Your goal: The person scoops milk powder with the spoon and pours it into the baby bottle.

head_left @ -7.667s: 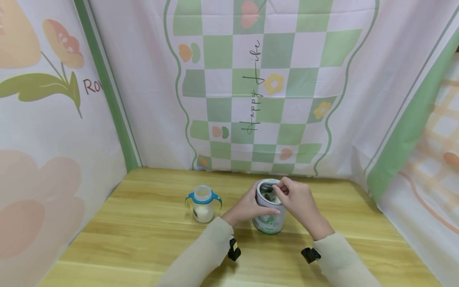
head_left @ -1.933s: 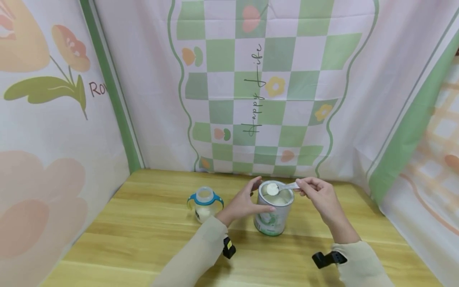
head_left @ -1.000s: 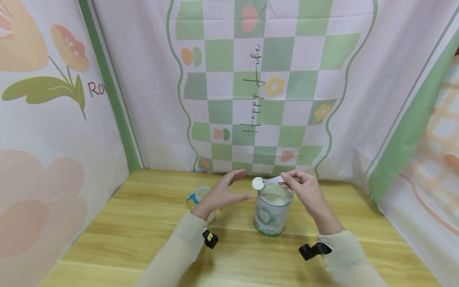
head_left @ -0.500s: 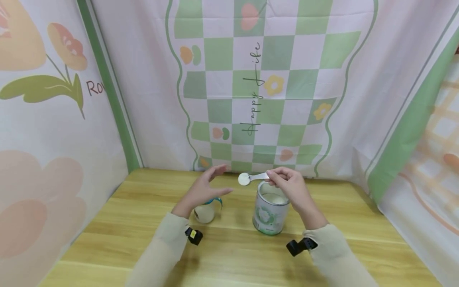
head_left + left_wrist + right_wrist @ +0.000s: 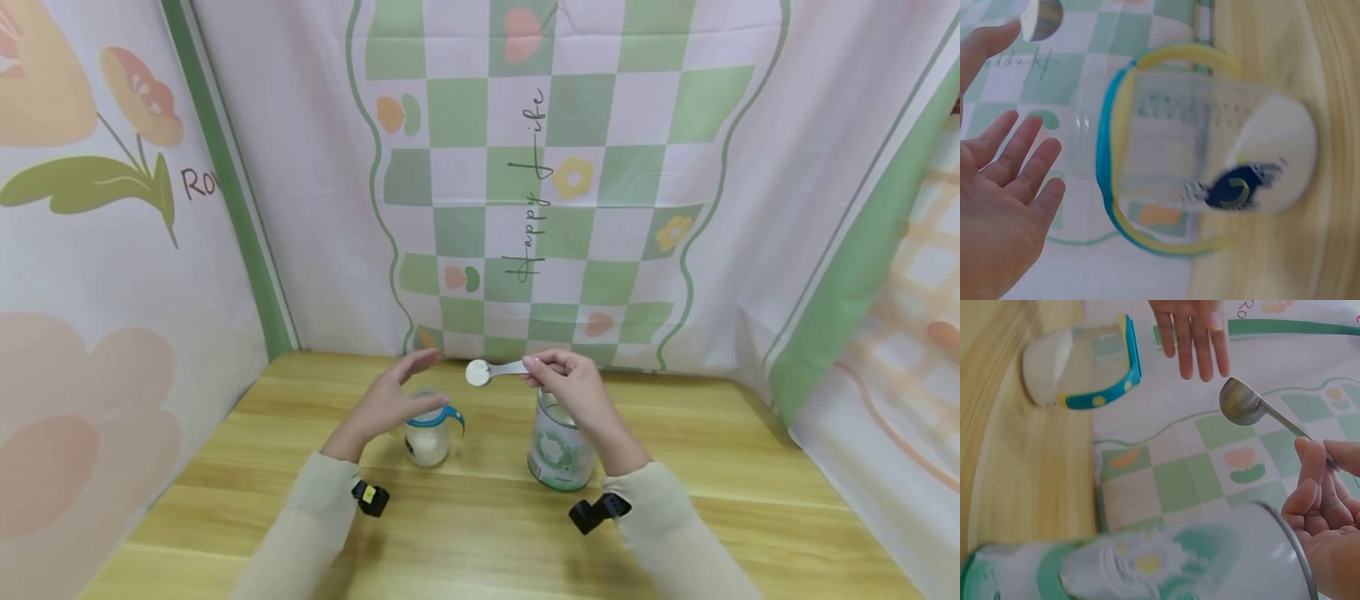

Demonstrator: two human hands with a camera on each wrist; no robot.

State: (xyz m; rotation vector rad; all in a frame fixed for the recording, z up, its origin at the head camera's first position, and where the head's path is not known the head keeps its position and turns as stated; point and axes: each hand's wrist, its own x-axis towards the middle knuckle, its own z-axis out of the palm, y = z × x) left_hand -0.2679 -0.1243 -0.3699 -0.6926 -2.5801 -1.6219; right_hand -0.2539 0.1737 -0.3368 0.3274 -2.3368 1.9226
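My right hand (image 5: 564, 385) pinches the handle of a metal scoop (image 5: 491, 371) heaped with white powder, held above the table between the tin and the bottle. The scoop (image 5: 1249, 406) also shows in the right wrist view. A baby bottle (image 5: 427, 432) with blue collar, handles and some white powder in its bottom stands open on the wooden table. My left hand (image 5: 396, 392) hovers open just over and left of the bottle (image 5: 1204, 156), fingers straight, touching nothing I can see. The open powder tin (image 5: 558, 446) stands under my right wrist.
The wooden table (image 5: 480, 533) is closed in by printed cloth walls (image 5: 555, 183) at the back and on both sides. Black wrist cameras sit on both sleeves (image 5: 596, 512).
My right hand lifted the filled scoop out of the tin and carried it left toward the bottle. My left hand let go of the tin and moved left to the bottle.
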